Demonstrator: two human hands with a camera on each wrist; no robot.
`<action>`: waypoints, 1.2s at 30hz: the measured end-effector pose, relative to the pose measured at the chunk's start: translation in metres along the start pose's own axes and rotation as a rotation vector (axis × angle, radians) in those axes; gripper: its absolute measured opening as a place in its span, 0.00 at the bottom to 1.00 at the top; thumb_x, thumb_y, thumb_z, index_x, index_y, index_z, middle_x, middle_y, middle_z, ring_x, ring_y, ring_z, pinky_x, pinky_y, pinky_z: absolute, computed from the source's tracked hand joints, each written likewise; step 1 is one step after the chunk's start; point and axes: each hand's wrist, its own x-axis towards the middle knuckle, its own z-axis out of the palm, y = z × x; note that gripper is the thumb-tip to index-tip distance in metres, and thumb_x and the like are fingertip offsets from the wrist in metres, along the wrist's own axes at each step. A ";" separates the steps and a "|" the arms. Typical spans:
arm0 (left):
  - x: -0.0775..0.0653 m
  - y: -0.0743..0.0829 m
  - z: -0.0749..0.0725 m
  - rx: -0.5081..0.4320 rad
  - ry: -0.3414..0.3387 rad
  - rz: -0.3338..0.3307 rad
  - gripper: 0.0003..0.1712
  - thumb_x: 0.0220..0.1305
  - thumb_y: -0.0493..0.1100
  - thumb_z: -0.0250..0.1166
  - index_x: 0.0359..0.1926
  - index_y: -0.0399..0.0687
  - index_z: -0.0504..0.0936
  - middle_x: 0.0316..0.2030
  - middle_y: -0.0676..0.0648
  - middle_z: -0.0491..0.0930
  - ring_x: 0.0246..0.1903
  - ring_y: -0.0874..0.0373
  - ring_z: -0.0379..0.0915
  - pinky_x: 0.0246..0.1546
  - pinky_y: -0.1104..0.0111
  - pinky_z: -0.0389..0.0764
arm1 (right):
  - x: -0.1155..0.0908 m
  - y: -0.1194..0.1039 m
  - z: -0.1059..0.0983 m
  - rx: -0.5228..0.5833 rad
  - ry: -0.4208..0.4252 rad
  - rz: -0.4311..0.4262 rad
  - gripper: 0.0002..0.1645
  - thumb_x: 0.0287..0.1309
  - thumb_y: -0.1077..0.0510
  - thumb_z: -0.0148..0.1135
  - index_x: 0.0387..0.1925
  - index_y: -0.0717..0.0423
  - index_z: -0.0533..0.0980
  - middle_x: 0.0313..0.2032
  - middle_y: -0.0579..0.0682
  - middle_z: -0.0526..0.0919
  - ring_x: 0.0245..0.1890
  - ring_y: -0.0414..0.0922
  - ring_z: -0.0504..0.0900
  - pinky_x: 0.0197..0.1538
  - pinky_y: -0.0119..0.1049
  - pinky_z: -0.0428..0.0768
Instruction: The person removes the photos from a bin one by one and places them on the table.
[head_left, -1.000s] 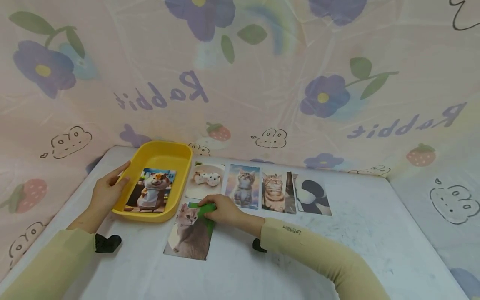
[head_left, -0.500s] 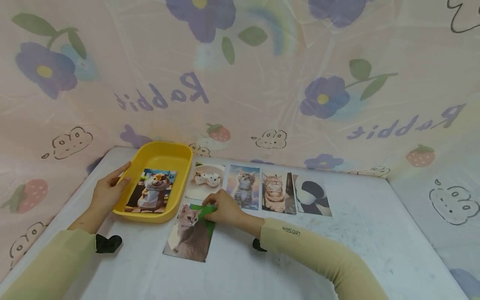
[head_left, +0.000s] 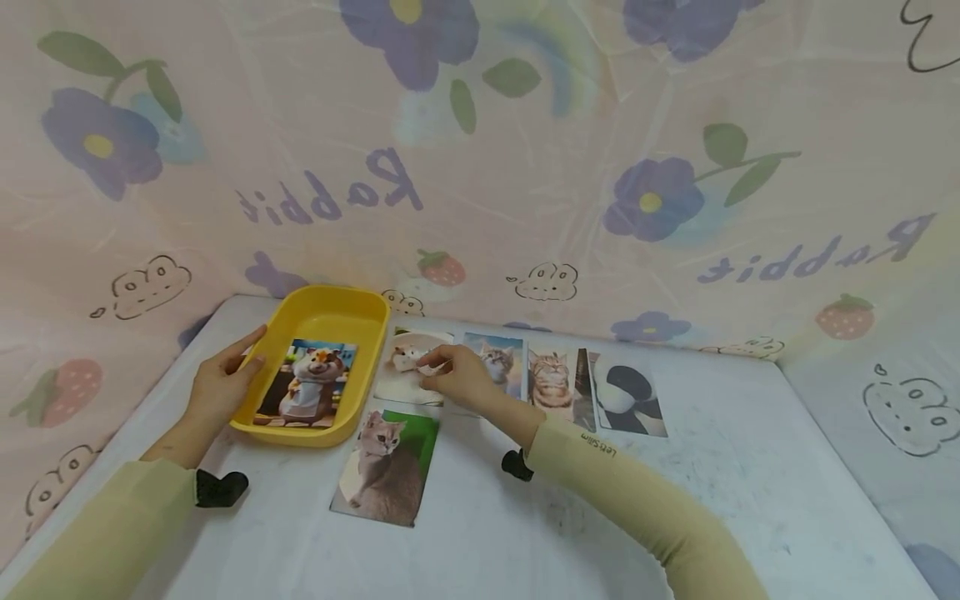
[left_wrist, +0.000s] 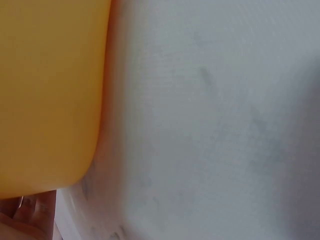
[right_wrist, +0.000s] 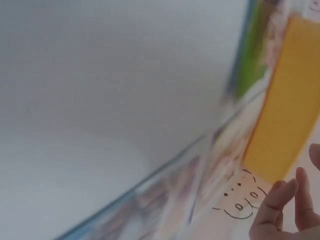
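Card with the pale plate picture is lying on the table, left of the right hand and apparently pointing its long axis away from the person. The right hand is the nearer one: its fingertips are reaching over the card's right part, fingers loosely bent and holding nothing visible; contact cannot be determined. The left hand is gripping the left rim of the yellow tray, which is standing between that hand and the card.
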 end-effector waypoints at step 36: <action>-0.003 0.003 0.001 -0.017 0.021 -0.012 0.28 0.75 0.52 0.45 0.73 0.63 0.55 0.67 0.28 0.59 0.59 0.35 0.64 0.60 0.46 0.69 | 0.096 -0.075 0.055 0.164 -0.126 0.192 0.19 0.62 0.54 0.62 0.52 0.57 0.80 0.49 0.53 0.83 0.50 0.51 0.82 0.55 0.42 0.78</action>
